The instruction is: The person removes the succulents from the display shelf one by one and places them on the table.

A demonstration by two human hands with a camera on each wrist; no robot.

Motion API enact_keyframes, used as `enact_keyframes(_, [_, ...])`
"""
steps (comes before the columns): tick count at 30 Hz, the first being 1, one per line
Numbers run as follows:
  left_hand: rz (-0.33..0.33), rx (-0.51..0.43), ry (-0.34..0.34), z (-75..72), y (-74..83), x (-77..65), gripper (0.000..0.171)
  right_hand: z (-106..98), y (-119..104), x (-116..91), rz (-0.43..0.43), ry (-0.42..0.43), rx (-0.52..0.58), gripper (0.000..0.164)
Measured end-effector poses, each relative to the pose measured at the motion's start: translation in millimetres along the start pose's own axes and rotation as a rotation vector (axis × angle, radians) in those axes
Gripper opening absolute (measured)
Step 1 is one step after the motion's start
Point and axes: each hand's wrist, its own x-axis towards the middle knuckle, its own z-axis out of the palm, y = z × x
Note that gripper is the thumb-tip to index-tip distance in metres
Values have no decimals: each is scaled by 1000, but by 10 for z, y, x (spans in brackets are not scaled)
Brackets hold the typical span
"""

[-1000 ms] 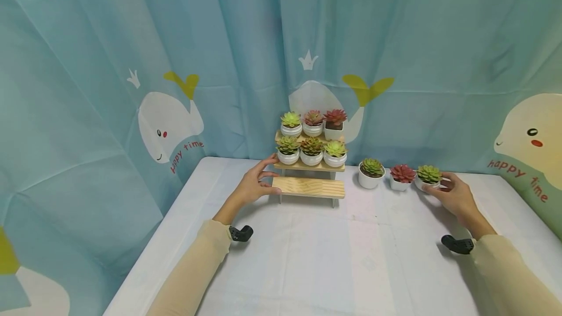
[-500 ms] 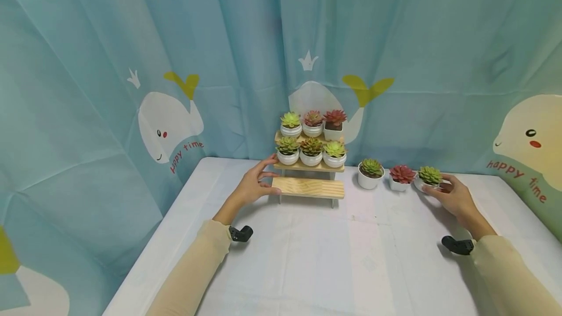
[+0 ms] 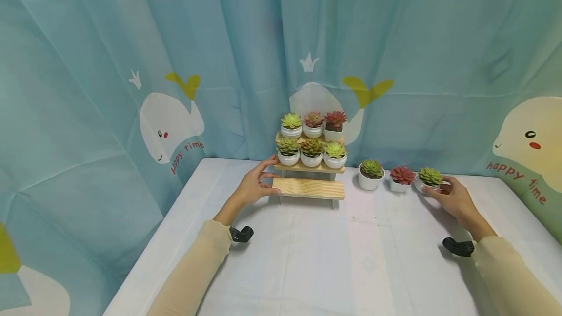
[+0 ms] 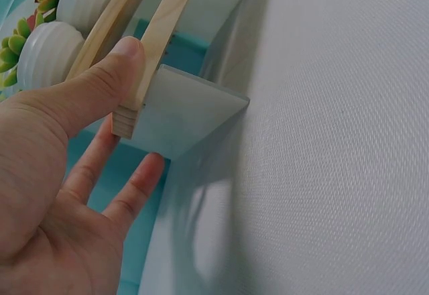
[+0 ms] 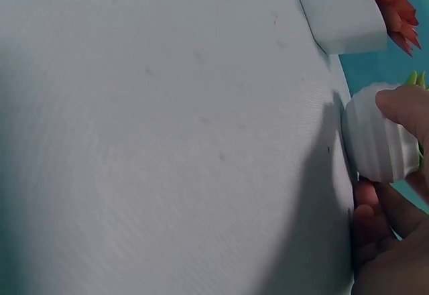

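Observation:
In the head view my left hand (image 3: 253,185) holds the left end of a three-tier wooden plant stand (image 3: 309,187). The left wrist view shows that thumb (image 4: 107,80) pressed on a board's end, two fingers spread below. Several succulents in white pots fill the top and middle tiers; the bottom board is bare. Far to the right, my right hand (image 3: 454,199) grips a green succulent (image 3: 430,176) in a ribbed white pot (image 5: 379,134), thumb on one side and fingers on the other. The pot is at the tabletop. Left of it stands a red succulent (image 3: 402,175) in a square white pot.
Another green succulent (image 3: 371,169) in a round white pot stands between the stand and the red one. A white cloth covers the table (image 3: 325,267). Behind it hangs a blue curtain (image 3: 246,38) with whale prints, close to the table's back edge.
The green succulent at my right hand has shifted very slightly right and toward me. My left hand keeps its place on the stand. The whole view has tipped a little.

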Motion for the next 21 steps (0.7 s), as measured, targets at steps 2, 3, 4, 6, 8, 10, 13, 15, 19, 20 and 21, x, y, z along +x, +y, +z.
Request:
enact_keyframes(2, [-1,0,0,0,4,-1,83,-18,-6,-3,-14,-12,-28,103])
enact_keyframes(3, [0,1,0,0,6,-2,83,-30,-10,-4,-20,-18,-43,104])
enact_keyframes(4, [1,-1,0,1,7,-3,83,-44,-15,-8,-24,-28,-58,105])
enact_keyframes(6, [3,0,-2,3,9,-2,83,-79,-29,-18,-37,-49,-89,106])
enact_keyframes(8, [6,-1,-4,6,5,-4,83,-118,-41,-30,-55,-77,-118,107])
enact_keyframes(10, [7,-2,-5,8,4,-6,83,-158,-53,-45,-74,-106,-138,107])
enact_keyframes(13, [5,2,-4,9,8,-7,83,-219,-66,-66,-98,-146,-169,106])
enact_keyframes(15, [3,5,-2,8,12,-8,83,-258,-74,-79,-109,-168,-190,105])
enact_keyframes(19, [1,6,1,8,27,-11,83,-339,-89,-99,-133,-197,-228,103])
enact_keyframes(20, [2,5,1,8,31,-12,83,-360,-96,-107,-144,-202,-234,101])
enact_keyframes(21, [2,5,2,8,36,-13,83,-381,-101,-112,-152,-206,-239,100])
